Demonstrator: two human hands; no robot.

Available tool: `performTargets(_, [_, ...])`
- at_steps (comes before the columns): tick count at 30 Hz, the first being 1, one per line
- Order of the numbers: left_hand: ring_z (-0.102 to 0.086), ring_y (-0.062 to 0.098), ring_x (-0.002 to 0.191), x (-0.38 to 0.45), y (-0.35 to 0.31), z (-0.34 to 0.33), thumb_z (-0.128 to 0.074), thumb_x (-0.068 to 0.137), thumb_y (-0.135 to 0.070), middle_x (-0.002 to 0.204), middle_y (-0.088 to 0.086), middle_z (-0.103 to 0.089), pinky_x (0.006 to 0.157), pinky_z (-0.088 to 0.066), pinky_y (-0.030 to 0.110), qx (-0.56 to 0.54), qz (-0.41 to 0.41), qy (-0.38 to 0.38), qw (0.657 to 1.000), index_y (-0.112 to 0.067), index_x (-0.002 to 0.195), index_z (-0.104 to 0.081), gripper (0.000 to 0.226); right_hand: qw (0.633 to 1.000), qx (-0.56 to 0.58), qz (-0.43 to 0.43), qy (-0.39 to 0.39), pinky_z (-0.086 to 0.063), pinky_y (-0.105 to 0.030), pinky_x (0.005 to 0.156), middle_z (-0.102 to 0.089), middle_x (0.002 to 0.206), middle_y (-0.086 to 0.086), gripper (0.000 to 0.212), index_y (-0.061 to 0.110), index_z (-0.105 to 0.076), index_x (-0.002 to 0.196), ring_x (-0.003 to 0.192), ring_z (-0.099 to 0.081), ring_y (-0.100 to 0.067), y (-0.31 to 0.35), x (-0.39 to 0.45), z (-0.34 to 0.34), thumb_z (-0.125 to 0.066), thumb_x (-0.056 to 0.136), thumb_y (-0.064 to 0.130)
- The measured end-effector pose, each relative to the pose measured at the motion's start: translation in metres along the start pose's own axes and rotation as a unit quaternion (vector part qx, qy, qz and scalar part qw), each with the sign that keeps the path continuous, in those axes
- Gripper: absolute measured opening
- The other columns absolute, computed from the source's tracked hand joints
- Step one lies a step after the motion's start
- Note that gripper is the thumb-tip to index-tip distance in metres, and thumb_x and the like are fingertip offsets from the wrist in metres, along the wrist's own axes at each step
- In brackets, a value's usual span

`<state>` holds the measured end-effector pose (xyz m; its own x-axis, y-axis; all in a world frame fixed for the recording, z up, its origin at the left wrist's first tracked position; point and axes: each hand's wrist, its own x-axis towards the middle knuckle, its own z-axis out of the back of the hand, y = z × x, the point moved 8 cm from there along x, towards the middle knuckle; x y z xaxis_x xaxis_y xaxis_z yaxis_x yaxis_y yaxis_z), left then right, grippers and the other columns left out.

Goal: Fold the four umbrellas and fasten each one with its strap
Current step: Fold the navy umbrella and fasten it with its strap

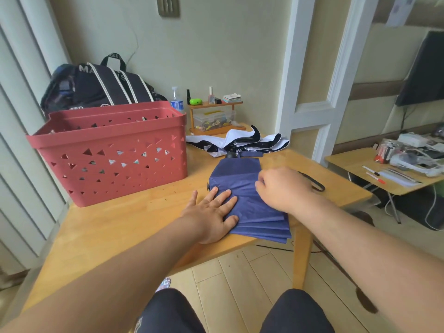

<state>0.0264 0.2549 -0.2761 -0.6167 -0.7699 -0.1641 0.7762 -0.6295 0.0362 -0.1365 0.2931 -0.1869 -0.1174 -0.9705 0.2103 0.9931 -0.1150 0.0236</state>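
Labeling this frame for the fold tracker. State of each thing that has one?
blue umbrella: collapsed, canopy flat on the table, pleats loose, not yet fastened
white and navy umbrella: canopy loose and spread, unfastened
left hand: flat, fingers straight, pressing the blue canopy
right hand: fingers curled on the blue fabric
red basket: upright, no lid, contents unclear
wrist loop: lying free on the table

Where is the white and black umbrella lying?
On the wooden table, behind the blue umbrella, right of the red basket.
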Motion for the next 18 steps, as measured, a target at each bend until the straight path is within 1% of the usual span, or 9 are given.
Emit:
performTargets(1, [0.02,0.015,0.158,0.0,0.0,0.0,-0.009,0.104,-0.067,0.172,-0.016,0.016,0.124,0.013,0.062,0.0,0.001,0.0,1.0,-0.041,0.164,0.009,0.068,0.997,0.03,0.042,-0.053,-0.05,-0.037,0.072,-0.069,0.102,-0.003,0.028,0.021,-0.066,0.101,0.095,-0.062,-0.03,0.022,0.0,0.005,-0.042,0.104,0.035])
performTargets(2, [0.021,0.015,0.158,-0.001,0.0,-0.001,-0.009,0.104,-0.066,0.172,-0.016,0.017,0.124,0.013,0.062,0.0,0.002,0.001,1.0,-0.04,0.164,0.01,0.068,0.991,0.073,0.087,-0.071,-0.051,-0.039,0.079,-0.07,0.11,-0.002,0.029,0.022,-0.068,0.11,0.104,-0.062,-0.028,0.039,-0.003,0.0,-0.041,0.105,0.032])
performTargets(4, [0.023,0.015,0.157,-0.002,0.0,-0.003,-0.01,0.104,-0.065,0.171,-0.015,0.019,0.124,0.014,0.061,-0.01,0.0,0.007,1.0,-0.036,0.164,0.012,0.07,0.982,0.139,0.129,-0.009,-0.049,-0.039,0.097,-0.066,0.135,0.005,0.035,0.028,-0.063,0.133,0.125,-0.057,-0.02,0.051,-0.012,-0.031,-0.04,0.107,0.029])
performTargets(6, [0.024,0.013,0.157,-0.002,0.001,-0.005,-0.011,0.104,-0.066,0.171,-0.016,0.02,0.124,0.015,0.059,-0.022,-0.002,0.007,1.0,-0.033,0.165,0.012,0.073,0.983,0.131,0.096,0.086,-0.029,-0.041,0.122,-0.036,0.164,0.017,0.047,0.036,-0.039,0.157,0.151,-0.031,-0.008,0.033,-0.022,-0.068,-0.032,0.111,0.036])
performTargets(7, [0.024,0.012,0.157,-0.001,0.002,-0.004,-0.011,0.104,-0.067,0.171,-0.017,0.02,0.124,0.015,0.059,-0.024,-0.002,0.003,1.0,-0.032,0.165,0.011,0.074,0.984,0.106,0.087,0.115,-0.015,-0.043,0.128,-0.018,0.169,0.022,0.052,0.037,-0.024,0.163,0.156,-0.013,-0.002,0.022,-0.025,-0.079,-0.026,0.111,0.04])
performTargets(9, [0.023,0.012,0.157,-0.001,0.003,-0.005,-0.012,0.104,-0.068,0.171,-0.017,0.019,0.124,0.015,0.058,-0.03,-0.003,0.008,1.0,-0.032,0.165,0.011,0.075,0.982,0.055,0.092,0.159,-0.003,-0.046,0.129,0.005,0.169,0.028,0.058,0.039,-0.005,0.165,0.156,0.007,0.002,0.012,-0.028,-0.088,-0.017,0.11,0.051])
performTargets(11, [0.022,0.012,0.157,-0.002,0.002,-0.004,-0.012,0.104,-0.068,0.171,-0.017,0.019,0.125,0.015,0.058,-0.022,-0.009,0.013,1.0,-0.032,0.165,0.011,0.075,0.982,0.037,0.075,0.172,-0.002,-0.047,0.129,0.014,0.167,0.029,0.063,0.041,0.001,0.164,0.156,0.012,0.0,0.001,-0.032,-0.088,-0.013,0.107,0.061])
performTargets(16, [0.019,0.011,0.158,-0.002,0.001,-0.002,-0.014,0.104,-0.069,0.171,-0.018,0.015,0.126,0.011,0.057,-0.035,-0.011,0.008,0.999,-0.033,0.166,0.007,0.075,0.986,0.026,0.026,0.161,-0.005,-0.049,0.128,0.016,0.167,0.027,0.071,0.038,0.001,0.165,0.157,0.012,-0.004,-0.029,-0.039,-0.086,-0.01,0.103,0.069])
performTargets(18, [0.004,0.011,0.16,-0.003,0.001,0.005,-0.02,0.103,-0.068,0.173,-0.017,-0.004,0.128,0.001,0.055,-0.041,-0.014,-0.042,0.998,-0.035,0.166,-0.014,0.072,0.987,0.032,0.021,0.154,-0.004,-0.051,0.128,0.016,0.167,0.027,0.07,0.037,0.001,0.165,0.157,0.011,-0.005,-0.027,-0.04,-0.088,-0.011,0.103,0.068])
